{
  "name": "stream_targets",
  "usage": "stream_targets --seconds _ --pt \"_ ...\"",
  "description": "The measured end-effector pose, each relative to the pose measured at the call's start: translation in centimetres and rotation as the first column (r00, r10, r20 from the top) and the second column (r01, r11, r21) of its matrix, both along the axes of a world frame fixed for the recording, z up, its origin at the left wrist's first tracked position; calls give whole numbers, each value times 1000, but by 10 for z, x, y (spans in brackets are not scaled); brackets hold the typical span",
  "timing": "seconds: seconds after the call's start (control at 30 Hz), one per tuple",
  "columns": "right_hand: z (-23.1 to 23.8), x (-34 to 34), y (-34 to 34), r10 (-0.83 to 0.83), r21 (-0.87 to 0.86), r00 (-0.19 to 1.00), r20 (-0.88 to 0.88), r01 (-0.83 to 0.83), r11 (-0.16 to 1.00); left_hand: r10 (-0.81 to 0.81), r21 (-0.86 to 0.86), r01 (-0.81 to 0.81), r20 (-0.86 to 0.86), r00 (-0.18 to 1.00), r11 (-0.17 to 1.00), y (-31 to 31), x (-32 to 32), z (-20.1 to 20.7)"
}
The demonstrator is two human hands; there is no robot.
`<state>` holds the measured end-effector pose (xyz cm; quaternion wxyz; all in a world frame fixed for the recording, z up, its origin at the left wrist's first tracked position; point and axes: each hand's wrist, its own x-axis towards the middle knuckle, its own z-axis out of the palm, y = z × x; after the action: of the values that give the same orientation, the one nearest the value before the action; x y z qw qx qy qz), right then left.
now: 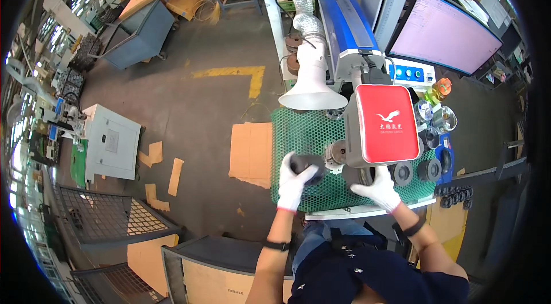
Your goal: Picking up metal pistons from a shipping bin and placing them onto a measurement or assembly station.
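Observation:
In white gloves, both my hands work over a green perforated mat (304, 126). My left hand (290, 184) is closed round a dark round part (308, 169) with a dark hollow, held at the mat's left side. Fingers of my right hand (380, 190) grip another dark round part (352, 175), partly hidden under the red-faced machine head (388, 123). Between the two parts is a metal chuck (334, 156). To the right of my right hand, black ring-shaped parts (402, 173) rest on the mat.
A white extraction hood (313, 89) hangs behind the chuck, near the blue machine arm (347, 11). A monitor (445, 31) and a control box (410, 73) stand at the back right. Clear jars (444, 119) sit at the right. Wire mesh carts (115, 215) are at the left.

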<state>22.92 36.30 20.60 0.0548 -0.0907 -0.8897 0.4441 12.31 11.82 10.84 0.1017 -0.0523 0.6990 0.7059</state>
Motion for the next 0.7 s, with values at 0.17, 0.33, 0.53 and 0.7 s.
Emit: stream_targets --seconds 0.17,0.33,0.53,0.7 --pt "-60 -64 17 180 289 886 427 -323 901 136 165 -192 299 944 968 -80 89 13" --pt "-99 -83 23 208 141 874 439 -296 945 256 157 -382 513 820 911 -144 166 6" --pt "-89 -89 2 170 348 985 41 -174 921 364 148 -514 546 755 845 -161 203 -6" --pt "-86 -95 -4 168 393 985 26 -164 905 265 170 -395 503 822 903 -138 188 7"
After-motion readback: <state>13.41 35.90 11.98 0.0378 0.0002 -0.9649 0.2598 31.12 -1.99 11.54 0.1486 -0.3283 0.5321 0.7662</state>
